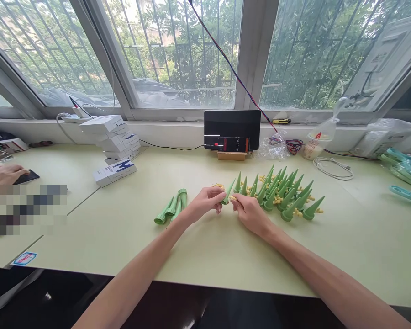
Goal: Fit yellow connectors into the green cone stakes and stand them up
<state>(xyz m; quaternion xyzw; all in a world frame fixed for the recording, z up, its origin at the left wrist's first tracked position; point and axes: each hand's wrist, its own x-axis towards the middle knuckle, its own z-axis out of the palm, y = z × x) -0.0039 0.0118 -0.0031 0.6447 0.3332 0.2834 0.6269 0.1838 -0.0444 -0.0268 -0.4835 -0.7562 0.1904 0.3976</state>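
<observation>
My left hand (205, 202) is closed around a green plastic cone spike (228, 192) that points up and right. My right hand (249, 211) pinches a small yellow part (232, 198) at the base of that cone. Just right of my hands stands a cluster of several green cones with yellow parts (284, 195) on the pale green table (205, 246). To the left of my left hand lie a few green cones (173, 208) on their sides.
A black tablet and a phone on a wooden stand (232, 137) sit at the back. A stack of white boxes (114, 148) is back left. Another person's hand (5, 174) rests at far left. Teal items (406, 171) and a coiled white cable (333, 168) lie right.
</observation>
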